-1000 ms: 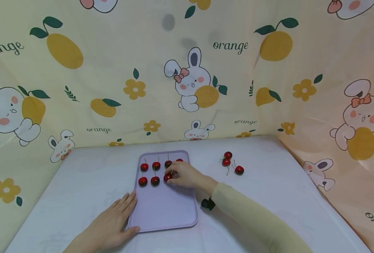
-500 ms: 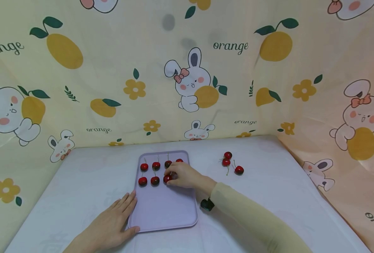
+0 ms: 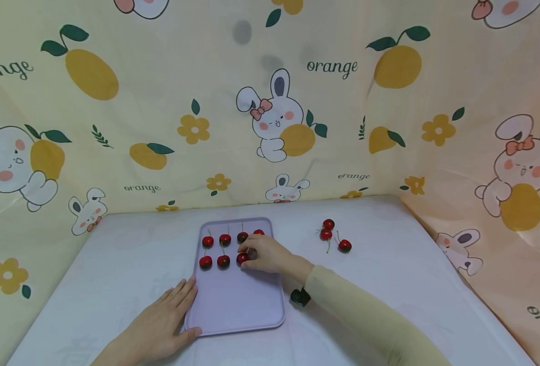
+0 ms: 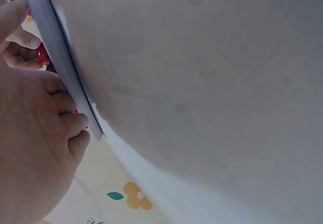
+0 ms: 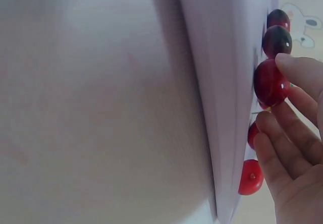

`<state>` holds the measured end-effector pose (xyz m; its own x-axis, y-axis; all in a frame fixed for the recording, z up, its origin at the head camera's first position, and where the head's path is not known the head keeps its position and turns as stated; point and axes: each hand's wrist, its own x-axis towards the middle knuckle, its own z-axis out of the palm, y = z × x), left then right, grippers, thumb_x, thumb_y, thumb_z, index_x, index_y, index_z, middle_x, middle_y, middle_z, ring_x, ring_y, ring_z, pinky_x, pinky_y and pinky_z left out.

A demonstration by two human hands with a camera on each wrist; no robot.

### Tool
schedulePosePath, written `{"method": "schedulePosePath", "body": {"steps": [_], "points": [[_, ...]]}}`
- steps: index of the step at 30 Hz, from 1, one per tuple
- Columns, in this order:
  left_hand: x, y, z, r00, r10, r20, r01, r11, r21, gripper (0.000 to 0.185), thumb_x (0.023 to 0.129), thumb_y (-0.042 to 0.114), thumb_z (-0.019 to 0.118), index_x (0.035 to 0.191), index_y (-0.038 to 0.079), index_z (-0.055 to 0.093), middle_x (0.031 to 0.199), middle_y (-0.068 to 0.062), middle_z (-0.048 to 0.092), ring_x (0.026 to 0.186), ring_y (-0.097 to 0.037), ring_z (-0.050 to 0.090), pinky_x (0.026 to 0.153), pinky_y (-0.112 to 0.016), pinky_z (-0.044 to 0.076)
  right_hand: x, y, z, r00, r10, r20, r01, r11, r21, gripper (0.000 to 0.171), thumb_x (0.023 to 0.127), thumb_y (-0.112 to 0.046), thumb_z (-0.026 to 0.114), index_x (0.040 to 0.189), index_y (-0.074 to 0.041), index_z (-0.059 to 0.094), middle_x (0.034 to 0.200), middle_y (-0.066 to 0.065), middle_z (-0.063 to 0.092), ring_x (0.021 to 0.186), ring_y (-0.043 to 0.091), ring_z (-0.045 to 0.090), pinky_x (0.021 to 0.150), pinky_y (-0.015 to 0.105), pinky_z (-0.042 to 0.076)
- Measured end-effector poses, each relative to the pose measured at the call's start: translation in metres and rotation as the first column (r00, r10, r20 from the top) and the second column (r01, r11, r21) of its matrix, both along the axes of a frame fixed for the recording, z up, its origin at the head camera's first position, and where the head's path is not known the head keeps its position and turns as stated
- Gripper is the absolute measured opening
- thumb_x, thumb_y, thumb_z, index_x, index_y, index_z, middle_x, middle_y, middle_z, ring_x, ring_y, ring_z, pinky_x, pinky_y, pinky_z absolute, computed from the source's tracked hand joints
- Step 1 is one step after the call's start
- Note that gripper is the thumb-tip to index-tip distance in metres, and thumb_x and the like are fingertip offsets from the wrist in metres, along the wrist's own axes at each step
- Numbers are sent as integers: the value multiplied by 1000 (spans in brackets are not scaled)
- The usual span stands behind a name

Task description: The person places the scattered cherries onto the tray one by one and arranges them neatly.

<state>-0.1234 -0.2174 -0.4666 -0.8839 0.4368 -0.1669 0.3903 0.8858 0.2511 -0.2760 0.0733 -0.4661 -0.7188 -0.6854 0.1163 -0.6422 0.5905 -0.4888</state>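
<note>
A lilac tray (image 3: 237, 300) lies on the table, with red cherries in two rows in its far half. In the far row, one cherry (image 3: 208, 242) sits at the left end, and another at the right end is partly behind my right hand (image 3: 267, 254). That hand pinches a dark red cherry (image 3: 242, 259) of the nearer row between thumb and fingers; the right wrist view shows this cherry (image 5: 271, 82) against the tray. My left hand (image 3: 162, 320) rests along the tray's left edge with fingers extended, its thumb at the near left corner.
Three loose cherries (image 3: 326, 234) with stems lie on the white table (image 3: 366, 284) right of the tray. A black device (image 3: 300, 296) shows beneath my right wrist. A patterned cloth (image 3: 196, 76) stands behind the table and along its sides.
The right hand keeps its pinch on the cherry, which has shifted only very slightly. The left hand and the tray stay where they were.
</note>
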Motion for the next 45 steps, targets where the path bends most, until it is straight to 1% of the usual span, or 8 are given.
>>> {"method": "schedulePosePath", "body": {"steps": [6, 11, 16, 23, 32, 37, 40, 45], "points": [[-1, 0, -2, 1000, 2, -2, -2, 1000, -9, 96, 93, 68, 60, 156, -3, 43, 168, -17, 31, 155, -40, 28, 122, -60, 29, 1, 4, 3, 1000, -22, 5, 22, 999, -28, 34, 91, -25, 83, 122, -13, 75, 118, 0, 69, 102, 14, 66, 91, 29, 55], [-2, 1, -4, 999, 26, 22, -26, 1000, -12, 97, 92, 70, 60, 157, -1, 42, 169, -16, 30, 156, -39, 26, 124, -59, 27, 1, 12, 6, 1000, -28, 12, 29, 994, -109, 33, 91, -20, 82, 121, -9, 75, 118, 4, 70, 104, 19, 67, 91, 34, 58], [-2, 1, -4, 999, 30, 19, -30, 1000, -4, 97, 92, 69, 60, 157, -1, 42, 169, -16, 30, 155, -39, 27, 123, -60, 28, 2, 24, 10, 999, -47, -8, 44, 979, -198, 31, 90, -14, 83, 118, -4, 75, 115, 7, 71, 102, 22, 68, 92, 40, 59], [-2, 2, -3, 1000, 28, 12, -28, 1000, -4, 96, 92, 68, 60, 157, -1, 42, 169, -16, 30, 155, -39, 27, 123, -60, 27, 5, 47, 18, 991, -119, 56, 130, 950, -285, 30, 89, -8, 82, 118, -2, 74, 118, 11, 71, 105, 27, 67, 95, 50, 58], [-3, 3, -3, 999, 29, 21, -29, 1000, -8, 97, 92, 69, 60, 158, 0, 41, 169, -15, 29, 156, -39, 26, 123, -60, 27, 5, 82, 20, 976, -215, -24, 199, 935, -295, 29, 89, -13, 84, 117, -8, 76, 116, 4, 72, 101, 24, 70, 92, 43, 60], [-2, 2, -4, 1000, 26, 14, -26, 1000, -10, 97, 92, 69, 60, 157, 0, 42, 169, -15, 30, 156, -39, 26, 123, -60, 27, 5, 101, 20, 966, -254, -35, 230, 918, -323, 28, 89, -14, 84, 116, -9, 76, 115, 5, 73, 100, 22, 70, 91, 38, 60], [-2, 2, -4, 1000, 23, 8, -22, 1000, -12, 97, 92, 69, 60, 157, -1, 42, 169, -16, 30, 155, -39, 27, 123, -60, 27, 4, 113, 21, 964, -263, -44, 232, 909, -347, 28, 88, -12, 84, 115, -9, 76, 114, 8, 73, 100, 24, 71, 90, 38, 60], [-2, 2, -4, 1000, 25, 11, -25, 1000, -14, 97, 92, 70, 60, 157, 0, 42, 169, -15, 30, 156, -39, 26, 123, -60, 27, 5, 134, 23, 953, -299, -40, 265, 894, -361, 27, 89, -12, 84, 115, -9, 77, 113, 8, 73, 99, 28, 72, 87, 47, 60]]}}
